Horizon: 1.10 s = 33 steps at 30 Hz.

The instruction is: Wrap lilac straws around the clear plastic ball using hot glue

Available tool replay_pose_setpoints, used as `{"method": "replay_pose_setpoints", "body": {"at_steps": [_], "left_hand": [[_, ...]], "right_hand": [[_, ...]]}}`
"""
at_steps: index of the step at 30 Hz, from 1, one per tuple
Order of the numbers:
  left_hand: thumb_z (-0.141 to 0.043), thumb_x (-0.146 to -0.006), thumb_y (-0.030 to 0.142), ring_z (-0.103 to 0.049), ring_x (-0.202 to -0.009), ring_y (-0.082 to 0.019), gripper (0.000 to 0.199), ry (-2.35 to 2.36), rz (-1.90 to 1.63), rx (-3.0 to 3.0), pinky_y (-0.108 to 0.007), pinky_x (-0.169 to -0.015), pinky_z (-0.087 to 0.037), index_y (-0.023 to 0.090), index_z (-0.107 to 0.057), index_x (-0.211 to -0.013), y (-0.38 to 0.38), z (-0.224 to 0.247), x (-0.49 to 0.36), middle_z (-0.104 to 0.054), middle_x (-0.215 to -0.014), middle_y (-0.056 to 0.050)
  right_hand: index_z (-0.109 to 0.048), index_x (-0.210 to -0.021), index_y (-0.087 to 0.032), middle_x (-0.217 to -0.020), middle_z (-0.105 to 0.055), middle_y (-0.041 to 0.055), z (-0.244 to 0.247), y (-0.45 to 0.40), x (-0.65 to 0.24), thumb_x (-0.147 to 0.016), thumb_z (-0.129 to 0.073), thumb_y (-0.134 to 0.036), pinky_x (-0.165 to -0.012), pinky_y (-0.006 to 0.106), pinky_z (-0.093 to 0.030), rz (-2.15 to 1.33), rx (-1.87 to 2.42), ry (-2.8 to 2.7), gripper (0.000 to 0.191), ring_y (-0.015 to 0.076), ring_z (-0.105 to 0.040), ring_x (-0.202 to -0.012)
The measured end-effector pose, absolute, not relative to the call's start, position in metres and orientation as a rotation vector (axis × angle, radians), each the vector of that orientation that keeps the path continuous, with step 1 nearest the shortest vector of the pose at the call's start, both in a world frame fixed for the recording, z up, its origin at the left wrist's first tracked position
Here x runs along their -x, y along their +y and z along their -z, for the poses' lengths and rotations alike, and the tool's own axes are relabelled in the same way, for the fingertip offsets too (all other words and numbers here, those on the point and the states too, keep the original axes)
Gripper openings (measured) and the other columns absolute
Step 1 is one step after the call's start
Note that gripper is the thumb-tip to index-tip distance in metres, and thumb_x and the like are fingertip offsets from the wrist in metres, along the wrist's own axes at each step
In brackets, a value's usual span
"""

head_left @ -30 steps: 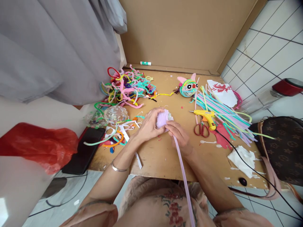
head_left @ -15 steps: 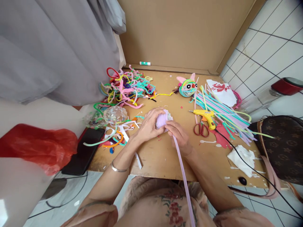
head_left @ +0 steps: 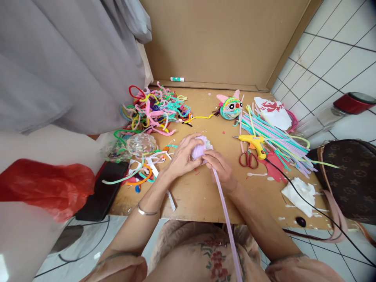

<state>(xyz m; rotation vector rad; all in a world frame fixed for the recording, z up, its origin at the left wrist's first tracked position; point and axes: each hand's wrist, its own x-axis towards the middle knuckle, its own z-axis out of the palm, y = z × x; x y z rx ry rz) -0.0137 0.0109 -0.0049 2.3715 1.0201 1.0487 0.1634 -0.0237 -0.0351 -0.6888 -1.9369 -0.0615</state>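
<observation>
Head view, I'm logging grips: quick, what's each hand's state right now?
Left hand: closed around the lilac-wrapped piece.
Right hand: closed, pinching the lilac strip near its upper end.

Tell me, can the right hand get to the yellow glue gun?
Probably yes: the glue gun lies uncovered on the table, just right of the right hand. But that hand holds a purple strip, so it might have to let go first.

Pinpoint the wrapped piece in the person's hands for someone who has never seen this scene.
On the brown table, near the middle, find the left hand and right hand close together. Between them is a lilac-wrapped piece. Its side-by-side lilac rows set it apart from the multicoloured, pink-eared figure farther back.
</observation>
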Motion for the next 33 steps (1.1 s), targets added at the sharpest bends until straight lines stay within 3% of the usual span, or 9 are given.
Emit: {"method": "replay_pose_setpoints", "body": {"at_steps": [13, 23, 33], "left_hand": [[-0.055, -0.085, 0.028, -0.045, -0.132, -0.028, 0.033, 0.94, -0.988, -2.447, -0.047, -0.111, -0.037, 0.017, -0.062, -0.115, 0.011, 0.005, 0.017, -0.046, -0.141, -0.015], [-0.057, -0.085, 0.03, -0.046, -0.13, -0.029, 0.031, 0.951, -1.008, -2.412, -0.046, -0.11, -0.039, 0.018, -0.063, -0.113, 0.011, 0.005, 0.017, -0.048, -0.14, -0.015], [-0.058, -0.083, 0.026, -0.045, -0.132, -0.029, 0.031, 0.958, -1.011, -2.381, -0.047, -0.111, -0.038, 0.016, -0.063, -0.112, 0.01, 0.004, 0.017, -0.047, -0.14, -0.016]], "right_hand": [[-0.055, -0.126, -0.017, -0.117, -0.066, 0.0142, 0.046, -0.021, -0.164, -0.095, -0.042, -0.013, -0.097, 0.041, -0.057, 0.07, 0.677, -1.934, 0.034, 0.0211, -0.061, -0.116], [-0.057, -0.121, -0.015, -0.109, -0.067, 0.0147, 0.027, -0.029, -0.16, -0.092, -0.05, -0.014, -0.092, 0.039, -0.059, 0.131, 0.745, -1.972, 0.03, 0.0215, -0.065, -0.108], [-0.048, -0.134, -0.019, -0.116, -0.062, 0.0145, 0.024, -0.03, -0.164, -0.087, -0.053, -0.016, -0.091, 0.042, -0.054, 0.095, 0.782, -2.017, 0.047, 0.025, -0.06, -0.11]]}}
